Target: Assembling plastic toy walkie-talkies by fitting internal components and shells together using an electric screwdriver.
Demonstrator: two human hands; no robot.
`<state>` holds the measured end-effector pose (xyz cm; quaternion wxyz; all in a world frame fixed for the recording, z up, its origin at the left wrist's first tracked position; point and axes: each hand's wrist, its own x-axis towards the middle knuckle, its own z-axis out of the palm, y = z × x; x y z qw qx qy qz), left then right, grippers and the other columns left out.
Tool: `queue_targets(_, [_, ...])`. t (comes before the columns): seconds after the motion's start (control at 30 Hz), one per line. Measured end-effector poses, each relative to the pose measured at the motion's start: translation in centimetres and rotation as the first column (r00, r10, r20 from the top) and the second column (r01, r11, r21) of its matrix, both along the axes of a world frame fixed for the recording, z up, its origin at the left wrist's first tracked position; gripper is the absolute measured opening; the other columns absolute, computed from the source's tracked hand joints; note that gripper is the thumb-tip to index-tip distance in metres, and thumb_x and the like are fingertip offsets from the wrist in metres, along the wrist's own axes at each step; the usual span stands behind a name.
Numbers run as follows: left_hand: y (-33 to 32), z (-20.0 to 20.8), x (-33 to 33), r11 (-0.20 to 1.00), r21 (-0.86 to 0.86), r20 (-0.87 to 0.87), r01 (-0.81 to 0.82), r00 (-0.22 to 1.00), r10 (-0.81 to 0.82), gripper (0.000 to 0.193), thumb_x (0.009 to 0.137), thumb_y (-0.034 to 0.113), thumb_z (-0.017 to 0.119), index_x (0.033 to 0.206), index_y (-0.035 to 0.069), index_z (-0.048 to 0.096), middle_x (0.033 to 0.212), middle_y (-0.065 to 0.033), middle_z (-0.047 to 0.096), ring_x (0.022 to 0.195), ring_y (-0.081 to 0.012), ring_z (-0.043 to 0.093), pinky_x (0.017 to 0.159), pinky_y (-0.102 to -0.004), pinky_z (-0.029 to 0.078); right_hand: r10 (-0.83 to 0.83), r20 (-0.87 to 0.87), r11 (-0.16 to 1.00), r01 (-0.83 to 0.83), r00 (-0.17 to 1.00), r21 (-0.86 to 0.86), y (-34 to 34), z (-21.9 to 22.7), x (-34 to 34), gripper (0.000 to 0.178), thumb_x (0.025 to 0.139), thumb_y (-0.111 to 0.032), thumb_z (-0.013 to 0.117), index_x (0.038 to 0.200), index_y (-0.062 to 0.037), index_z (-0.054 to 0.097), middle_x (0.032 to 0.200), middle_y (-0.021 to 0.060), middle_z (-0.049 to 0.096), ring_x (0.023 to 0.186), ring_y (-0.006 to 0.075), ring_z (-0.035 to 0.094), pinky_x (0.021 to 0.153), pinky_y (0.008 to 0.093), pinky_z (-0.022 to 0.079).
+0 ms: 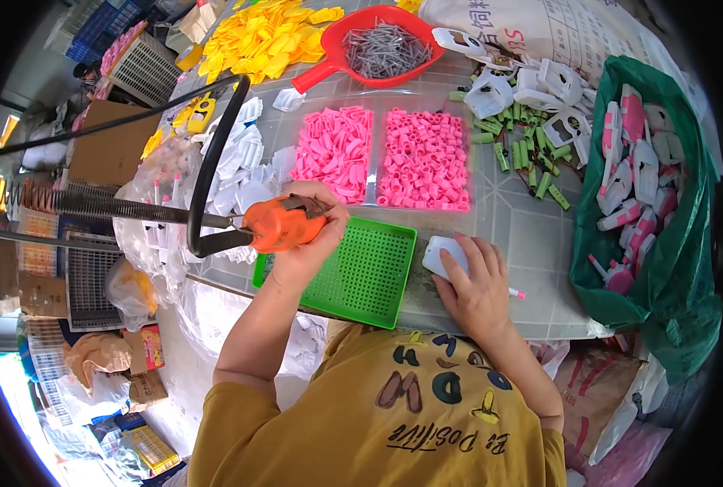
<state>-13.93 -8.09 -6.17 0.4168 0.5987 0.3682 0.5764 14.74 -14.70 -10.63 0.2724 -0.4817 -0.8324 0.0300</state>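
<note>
My left hand [322, 231] is closed around an orange electric screwdriver [274, 226], which hangs from a coil spring and a black cable. It is held over the left end of a green perforated tray [361, 272]. To the right of that tray, my right hand [479, 284] is closed over a white plastic housing [444, 256] at the tabletop. A white rod with a pink tip [518, 293] sticks out past the hand's right side. The fingers hide much of the housing. The screwdriver's bit cannot be made out.
Beyond the tray stand clear boxes of pink flat pieces [335, 154] and pink ring-like pieces [422, 158]. A red scoop of screws [386, 50] and yellow parts [264, 36] lie farther off. Green batteries [532, 146] and a green bag of pink-white assemblies [678, 268] are at right.
</note>
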Motion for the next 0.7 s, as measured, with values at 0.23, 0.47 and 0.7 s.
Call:
queue_targets(0.23, [-0.3, 0.0, 0.1, 1.0, 0.012, -0.029, -0.006, 1.0, 0.006, 0.027, 0.082, -0.013, 0.065, 0.102, 0.001, 0.056, 0.089, -0.006, 0.064, 0.082, -0.0125, 0.064, 0.079, -0.0269, 0.052, -0.009, -0.003, 1.0, 0.009, 1.0, 0.022, 0.0, 0.1, 0.0, 0.05, 0.077, -0.021, 0.081, 0.122, -0.011, 0.062, 0.135, 0.0174, 0.057, 0.12, 0.039, 0.056, 0.102, 0.0541, 0.044])
queue_targets(0.47, [-0.4, -0.6, -0.1, 0.992, 0.049, -0.083, -0.112, 0.99, 0.116, 0.028, 0.081, -0.014, 0.066, 0.103, 0.001, 0.056, 0.089, -0.0068, 0.065, 0.083, -0.0139, 0.066, 0.08, -0.0279, 0.054, -0.014, -0.017, 1.0, 0.014, 1.0, 0.01, -0.1, 0.3, 0.0, 0.05, 0.077, -0.021, 0.081, 0.122, -0.011, 0.061, 0.135, 0.0188, 0.057, 0.12, 0.0397, 0.056, 0.103, 0.0552, 0.044])
queue_targets(0.7, [-2.2, 2.9, 2.6, 0.992, 0.122, 0.073, 0.017, 0.997, -0.026, 0.037, 0.085, -0.01, 0.069, 0.112, 0.003, 0.048, 0.087, -0.0089, 0.064, 0.079, -0.0201, 0.068, 0.082, -0.0385, 0.058, 0.019, -0.071, 0.998, -0.024, 0.997, -0.061, -0.1, 0.4, 0.7, 0.059, 0.07, -0.013, 0.083, 0.124, -0.0088, 0.06, 0.137, 0.0196, 0.056, 0.12, 0.0416, 0.055, 0.103, 0.0556, 0.044])
